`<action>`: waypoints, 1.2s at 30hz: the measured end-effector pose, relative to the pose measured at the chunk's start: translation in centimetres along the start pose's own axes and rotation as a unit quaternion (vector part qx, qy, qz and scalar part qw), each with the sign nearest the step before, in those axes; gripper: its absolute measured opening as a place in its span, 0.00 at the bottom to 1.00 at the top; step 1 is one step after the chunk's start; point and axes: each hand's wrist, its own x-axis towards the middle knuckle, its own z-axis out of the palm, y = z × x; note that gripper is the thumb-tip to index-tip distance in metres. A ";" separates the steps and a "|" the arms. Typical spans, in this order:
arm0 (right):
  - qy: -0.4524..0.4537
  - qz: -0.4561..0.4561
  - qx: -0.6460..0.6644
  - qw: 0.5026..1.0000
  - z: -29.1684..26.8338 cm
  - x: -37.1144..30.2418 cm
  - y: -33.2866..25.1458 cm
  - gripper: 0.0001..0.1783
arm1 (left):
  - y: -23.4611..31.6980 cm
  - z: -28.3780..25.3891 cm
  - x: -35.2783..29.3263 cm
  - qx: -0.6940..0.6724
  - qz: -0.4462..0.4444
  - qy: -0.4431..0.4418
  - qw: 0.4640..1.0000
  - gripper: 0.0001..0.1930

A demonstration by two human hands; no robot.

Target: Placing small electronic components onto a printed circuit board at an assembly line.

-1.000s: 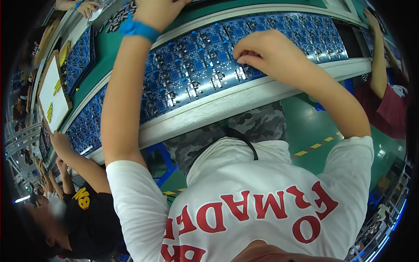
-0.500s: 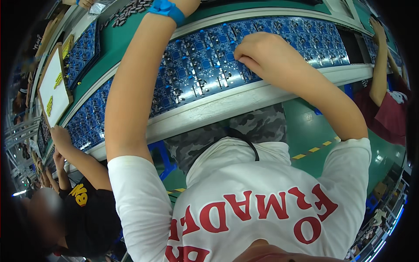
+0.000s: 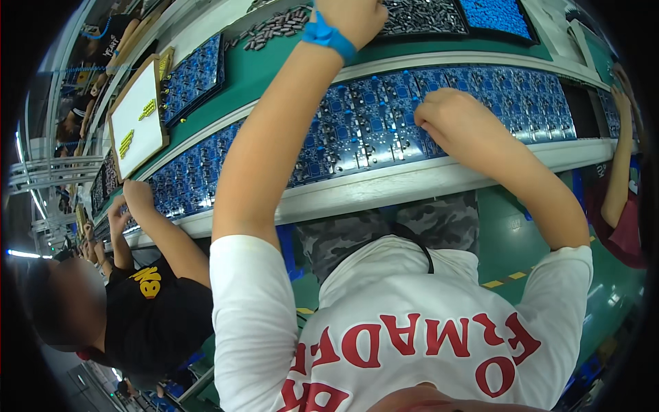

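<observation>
My left hand [image 3: 351, 20], with a blue band [image 3: 329, 39] at its wrist, reaches to the top edge of the view, beside a tray of dark cylindrical parts [image 3: 427, 18]. Its fingers are curled in and partly cut off; what they hold is not visible. My right hand [image 3: 461, 120] hovers over a row of blue circuit boards [image 3: 374, 130] on the rail track. Thumb and fingertips are pressed together in a pinch, facing left, and anything between them is hidden. Small blue and silver components stand on the boards.
Beyond the track lie loose dark cylinders [image 3: 278, 27] and a bin of blue parts [image 3: 495, 17]. Left are stacked boards [image 3: 195, 79] and a white panel with yellow parts [image 3: 137, 130]. The pale rail [image 3: 364, 177] runs before me. Co-workers' arms [image 3: 168, 233] reach in at both sides.
The view has shifted, so the scene sits lower and further right, and the parts trays beyond the track now show. Both hands keep nearly the same places and closed poses.
</observation>
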 end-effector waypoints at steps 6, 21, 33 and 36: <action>-0.047 0.000 -0.038 0.998 -0.1 -0.8 0.1 0.06 | 0.5 -1.7 -6.2 -0.391 0.050 -0.030 0.918 0.11; 0.233 0.202 0.018 0.951 -5.5 6.4 17.7 0.15 | 3.3 -4.6 -12.3 -0.482 -0.058 -0.182 0.855 0.07; 0.150 0.176 0.116 0.966 -5.8 5.2 19.8 0.15 | 5.9 -3.4 -14.5 -0.213 0.187 -0.087 0.955 0.07; 0.182 0.221 0.021 0.958 -5.4 5.2 19.1 0.14 | 5.9 -3.2 -14.4 -0.210 0.198 -0.095 0.953 0.07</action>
